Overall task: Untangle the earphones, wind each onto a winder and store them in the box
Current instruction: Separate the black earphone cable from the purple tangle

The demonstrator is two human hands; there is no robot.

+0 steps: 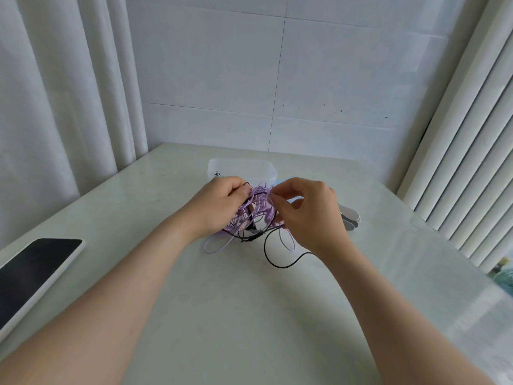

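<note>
Two bare arms reach out over a pale table (249,315). Between the hands sits a tangle of earphone cords (256,215). It is in the middle of the table, just in front of a clear box (241,166). Purple and black cords are all mixed up in it. It is hard to see where one cord stops and the next starts, or which little bits are earbuds.

The left hand (219,204) holds the left side of the tangle. Its fingers (236,186) are curled in around the cords, and the fingertips are lost in the mess. The right hand (311,212) pinches a bit of purple cord (266,190) near the top of the tangle. Its thumb and fingers (281,190) are bent close together.

A purple loop (219,245) lies flat on the table below the left hand. A black cord (277,263) curls out of the bottom of the tangle in a big loop. It runs under the right wrist, so its end is hidden.

The hands cover the front of the box. A small dark thing (217,173) shows by its left wall, too small to tell what it is. Flat winders (351,218), pale and dark, peek out from behind the right hand. Most of them is hidden, so they cannot be counted.

A dark phone (36,273) lies at the left, cut off by the edge. A curtain (55,107) hangs on the left and blinds (466,162) on the right.
</note>
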